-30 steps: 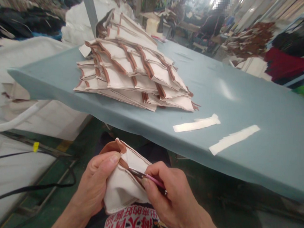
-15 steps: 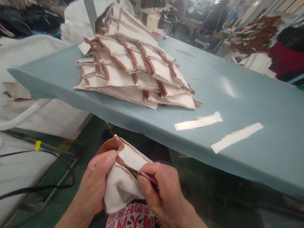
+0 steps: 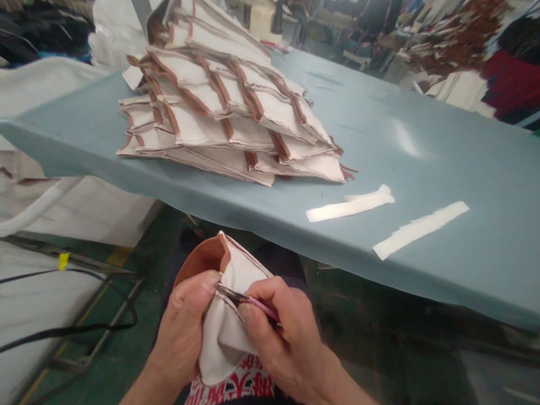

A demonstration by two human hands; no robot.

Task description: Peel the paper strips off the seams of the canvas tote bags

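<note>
My left hand [image 3: 183, 332] grips a cream fabric piece [image 3: 227, 322] with a brown lining, held over my lap below the table edge. Its thumb presses the fabric's seam. My right hand [image 3: 281, 344] pinches small pink-handled snips [image 3: 247, 301], whose metal tip lies against the seam just beside my left thumb. On the blue-grey table [image 3: 450, 161] above rests a fanned stack of similar cream pieces with brown trim [image 3: 222, 109].
Two cream fabric strips [image 3: 350, 204] [image 3: 419, 230] lie near the table's front edge. White bulk bags [image 3: 35, 199] and a black cable [image 3: 57, 334] stand at the left. Piles of dark and red fabric crowd the far right background.
The snips' tip has slid left along the seam to my left thumb. Both hands have shifted slightly left, and the brown lining shows more.
</note>
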